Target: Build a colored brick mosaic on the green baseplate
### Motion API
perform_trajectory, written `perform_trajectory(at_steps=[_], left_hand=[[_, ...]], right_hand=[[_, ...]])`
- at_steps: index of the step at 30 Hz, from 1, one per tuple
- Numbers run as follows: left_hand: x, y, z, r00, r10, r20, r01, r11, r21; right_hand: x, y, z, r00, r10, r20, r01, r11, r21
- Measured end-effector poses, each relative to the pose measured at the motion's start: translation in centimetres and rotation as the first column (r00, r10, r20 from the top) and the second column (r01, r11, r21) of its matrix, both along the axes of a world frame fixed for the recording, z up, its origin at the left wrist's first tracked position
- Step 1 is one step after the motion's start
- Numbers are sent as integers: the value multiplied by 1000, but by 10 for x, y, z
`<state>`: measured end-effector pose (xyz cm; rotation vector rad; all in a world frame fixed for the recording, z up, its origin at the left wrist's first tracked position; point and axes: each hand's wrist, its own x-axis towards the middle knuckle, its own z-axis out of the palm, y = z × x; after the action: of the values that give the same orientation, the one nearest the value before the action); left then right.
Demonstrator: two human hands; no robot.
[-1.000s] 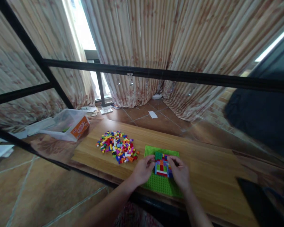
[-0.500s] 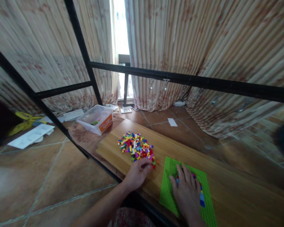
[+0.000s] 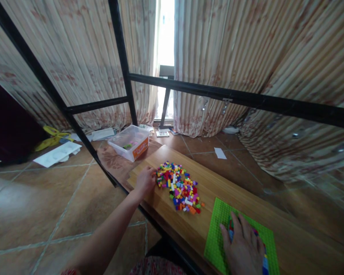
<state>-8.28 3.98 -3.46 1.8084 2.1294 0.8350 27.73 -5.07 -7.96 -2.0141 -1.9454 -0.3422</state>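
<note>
My left hand [image 3: 145,181] is at the left edge of a pile of small coloured toy bricks [image 3: 177,187] on the wooden board. Its fingers are bent together at the outermost bricks, and whatever may be between the fingertips is too small to make out. My right hand [image 3: 245,244] lies with fingers stretched out over the green studded baseplate [image 3: 215,229]. Beneath it are red, blue and other coloured bricks fixed on the plate, mostly covered by the palm and fingers.
A clear plastic box [image 3: 129,143] with an orange label and a few bricks inside stands beyond the board's far left end. Black metal bars [image 3: 200,88] cross in front of the curtains. White trays [image 3: 57,152] and a paper [image 3: 220,153] lie on the tiled floor.
My left hand has moved from the near edge of the brick pile to its far left edge. The view has swung left; my right hand stays over the baseplate.
</note>
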Motion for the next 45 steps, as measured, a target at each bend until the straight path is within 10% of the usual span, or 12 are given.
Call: perform_trajectory(at_steps=[6,21,37,45], left_hand=[[0,12,2,983,-93,-157,80,993,-85],[12,5,-6,982,-175,72,173,984,36],[23,7,1,944,-265,-199,256,964,-68],[19,3,-2,975,-216,-46,220,969,110]], right_hand=[[-1,-2,4,1000,10,27,-10,1000,2],[1,-3,1,999,37,-16,-37,999,9],[0,-3,0,999,33,-2,-33,999,3],[2,-2,3,994,57,-91,-57,998,-2]])
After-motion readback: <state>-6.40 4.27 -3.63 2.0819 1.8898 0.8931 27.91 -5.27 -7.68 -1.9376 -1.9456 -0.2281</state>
